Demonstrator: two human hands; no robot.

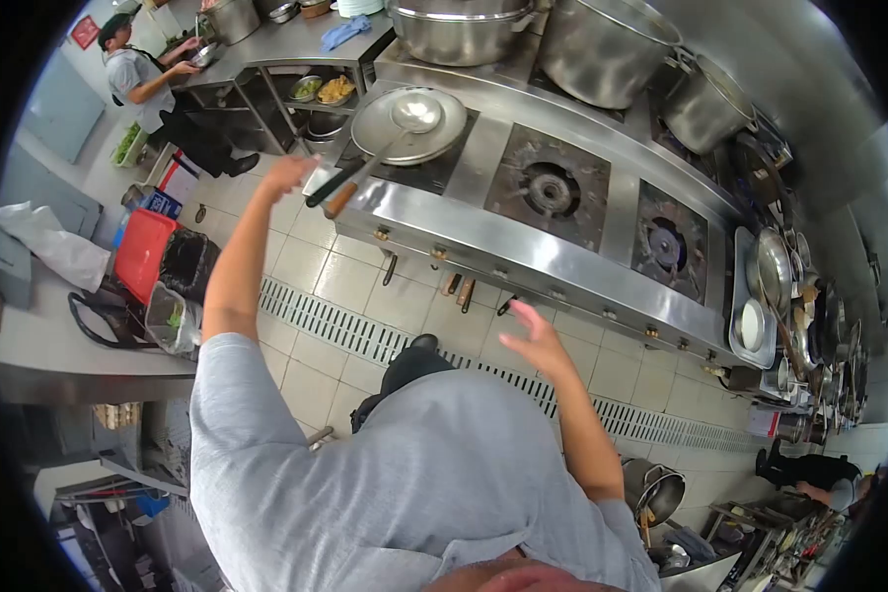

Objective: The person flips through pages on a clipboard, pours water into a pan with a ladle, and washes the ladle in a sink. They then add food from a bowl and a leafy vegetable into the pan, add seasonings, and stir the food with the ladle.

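My left hand [288,176] is raised just left of the stove's front corner, near the handles of a pan and a ladle. Its fingers point toward the handles, but whether they touch anything is too small to tell. The pan [370,126] rests on the left burner, with the metal ladle [416,112] lying across it and its wooden-ended handle sticking out over the front edge. My right hand [535,338] hangs in front of the stove below the control knobs, fingers apart, holding nothing.
Large steel pots [607,49] stand along the stove's back. Two bare burners [548,189] are at the middle and right. Another person [143,84] works at the upper-left counter; a second person [804,474] is at the far right. A red bin lid [145,255] stands left.
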